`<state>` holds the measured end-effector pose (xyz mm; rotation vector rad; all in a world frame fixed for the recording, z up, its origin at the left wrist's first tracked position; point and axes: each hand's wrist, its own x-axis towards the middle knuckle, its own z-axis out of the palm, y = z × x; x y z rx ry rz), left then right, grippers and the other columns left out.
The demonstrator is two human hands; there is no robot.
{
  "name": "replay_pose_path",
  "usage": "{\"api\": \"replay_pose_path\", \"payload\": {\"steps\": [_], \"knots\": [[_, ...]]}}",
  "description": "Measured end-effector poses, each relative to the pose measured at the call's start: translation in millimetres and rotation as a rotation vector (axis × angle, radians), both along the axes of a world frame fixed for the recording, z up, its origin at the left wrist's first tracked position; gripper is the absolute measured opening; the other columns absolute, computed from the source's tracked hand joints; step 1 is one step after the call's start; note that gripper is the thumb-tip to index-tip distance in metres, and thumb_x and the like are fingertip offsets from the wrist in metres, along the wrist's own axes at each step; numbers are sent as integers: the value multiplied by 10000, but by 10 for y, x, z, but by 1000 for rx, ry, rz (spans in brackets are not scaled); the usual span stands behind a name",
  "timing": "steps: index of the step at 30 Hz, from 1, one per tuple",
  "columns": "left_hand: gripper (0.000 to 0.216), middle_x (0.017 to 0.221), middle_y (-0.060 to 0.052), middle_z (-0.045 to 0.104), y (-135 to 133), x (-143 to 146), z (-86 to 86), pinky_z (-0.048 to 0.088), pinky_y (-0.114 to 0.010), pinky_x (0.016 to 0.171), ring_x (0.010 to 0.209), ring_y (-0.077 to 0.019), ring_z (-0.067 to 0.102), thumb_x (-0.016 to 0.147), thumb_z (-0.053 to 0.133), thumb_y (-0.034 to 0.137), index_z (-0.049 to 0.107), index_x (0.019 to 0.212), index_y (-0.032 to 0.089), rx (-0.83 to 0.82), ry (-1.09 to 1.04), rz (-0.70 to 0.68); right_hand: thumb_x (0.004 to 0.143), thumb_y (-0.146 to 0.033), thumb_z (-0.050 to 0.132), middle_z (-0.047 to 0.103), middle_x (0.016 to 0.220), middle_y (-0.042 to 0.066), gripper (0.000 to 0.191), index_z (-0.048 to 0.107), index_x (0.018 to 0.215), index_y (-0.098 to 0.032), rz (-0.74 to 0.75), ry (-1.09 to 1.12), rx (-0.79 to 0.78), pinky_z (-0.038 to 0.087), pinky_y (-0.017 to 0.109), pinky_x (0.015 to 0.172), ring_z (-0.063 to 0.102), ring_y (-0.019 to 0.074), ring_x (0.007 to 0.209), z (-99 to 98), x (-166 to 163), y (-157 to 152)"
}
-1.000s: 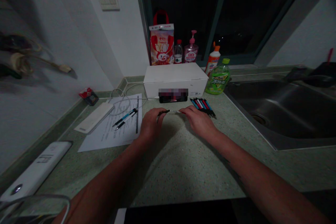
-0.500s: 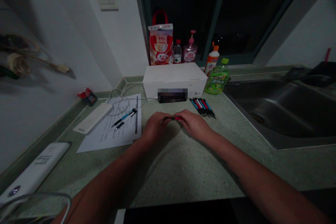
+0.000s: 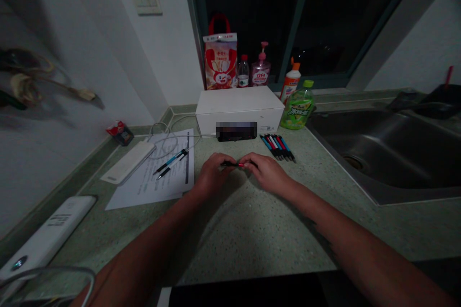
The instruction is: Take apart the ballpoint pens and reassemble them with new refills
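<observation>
Both my hands meet over the green speckled counter [image 3: 252, 220] and pinch one black and red pen [image 3: 233, 164] between them. My left hand [image 3: 212, 176] grips its black end, fingers curled. My right hand [image 3: 267, 172] grips the red end, fingers curled too. A row of several red, blue and black pens [image 3: 277, 146] lies just right of my right hand. Two more pens [image 3: 171, 162] rest on a printed sheet of paper [image 3: 154, 180] to the left of my left hand.
A white box [image 3: 239, 105] stands behind my hands with a dark device [image 3: 236, 132] before it. Bottles and a red bag [image 3: 220, 60] line the windowsill. A steel sink [image 3: 389, 153] lies at right. White power banks [image 3: 127, 161] and cables sit at left.
My hands were apart with the pen's halves drawn out between them. They came together, closing the pen, and have now spread a little, showing the black and red barrel.
</observation>
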<state>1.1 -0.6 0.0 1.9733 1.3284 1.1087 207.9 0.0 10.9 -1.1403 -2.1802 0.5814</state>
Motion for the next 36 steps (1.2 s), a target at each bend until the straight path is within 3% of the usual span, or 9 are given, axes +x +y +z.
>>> {"api": "replay_pose_path", "payload": {"steps": [4,7,9,11,15,18,22,36], "knots": [[252,925,-52,728,7,2,11,523,-336,835,870,-196,681,819,680,297,673,1047,190,-134,-101,35,1003,-131,552,707,986,40,126,651,1058,-187,-9,12,-11,476,292,794,660,191,918,-7,5,12],[237,795,-34,719,22,-21,39,516,-326,776,793,-197,675,890,573,395,684,899,185,-206,-85,65,1003,-133,563,707,977,34,109,650,1042,-185,-19,14,2,472,288,792,658,187,911,-11,12,22],[196,823,-34,724,29,-31,57,514,-320,785,803,-194,668,845,615,371,683,838,187,-183,-79,64,1000,-134,574,707,975,29,102,651,1040,-186,-16,17,14,470,287,786,658,188,908,-9,15,24],[192,877,-37,732,33,-30,68,519,-312,780,820,-191,670,791,669,343,684,900,185,-175,-123,72,1000,-131,573,708,976,29,104,651,1045,-184,-17,36,18,473,285,779,659,186,904,-3,15,22],[197,778,-35,718,38,-21,57,529,-311,732,751,-187,671,828,630,371,666,869,181,-241,-172,78,1009,-145,561,708,982,37,110,654,1048,-188,-18,35,13,482,293,791,660,186,908,15,18,16],[168,872,-41,730,45,-27,36,531,-319,775,806,-185,672,783,674,331,676,868,186,-191,-170,43,1007,-147,563,709,985,38,105,654,1034,-190,-13,26,15,479,296,797,659,189,915,18,24,19],[239,810,-43,721,50,-33,28,532,-321,739,779,-194,680,825,633,390,675,926,177,-270,-210,52,1006,-140,560,708,982,26,110,652,1036,-193,-20,26,22,473,289,791,658,186,914,11,30,26],[184,860,-49,724,45,-26,29,533,-323,764,804,-189,677,815,647,345,680,894,183,-241,-196,66,991,-141,583,707,992,30,104,662,1029,-199,-20,-5,41,480,299,799,656,191,920,28,24,15]]}}
